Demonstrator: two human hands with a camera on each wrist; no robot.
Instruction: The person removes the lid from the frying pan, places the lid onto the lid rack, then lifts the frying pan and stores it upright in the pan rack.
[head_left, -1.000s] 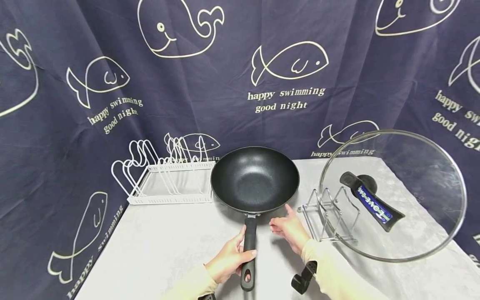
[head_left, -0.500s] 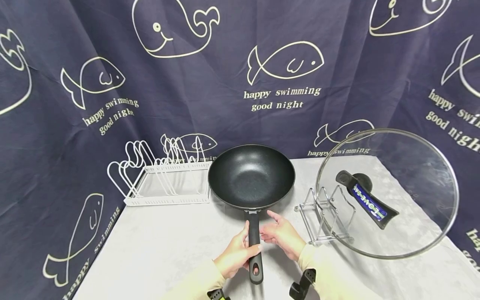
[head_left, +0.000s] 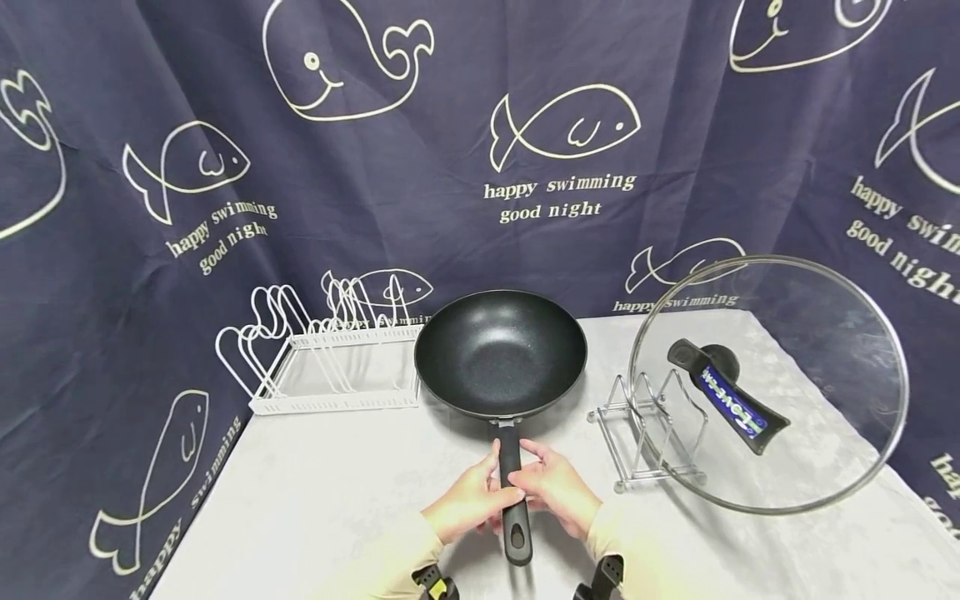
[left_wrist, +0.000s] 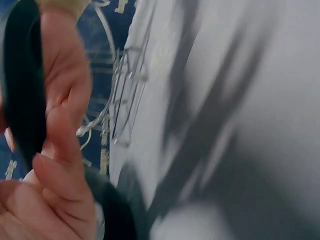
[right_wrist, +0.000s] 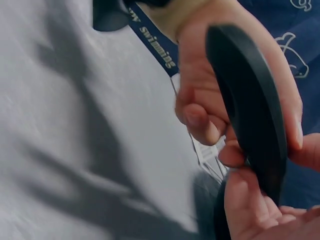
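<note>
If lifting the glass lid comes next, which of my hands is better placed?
Probably your right hand: it is nearer the glass lid, which sits on that side. Both hands are on the pan's handle, so the left hand could likely hold it alone.

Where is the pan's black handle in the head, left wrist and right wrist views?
Head: black handle low, just right of centre, between left hand and right hand.
Left wrist: black handle along the upper left edge.
Right wrist: black handle right of centre, slanting.
Shared landmark: navy printed curtain.
</note>
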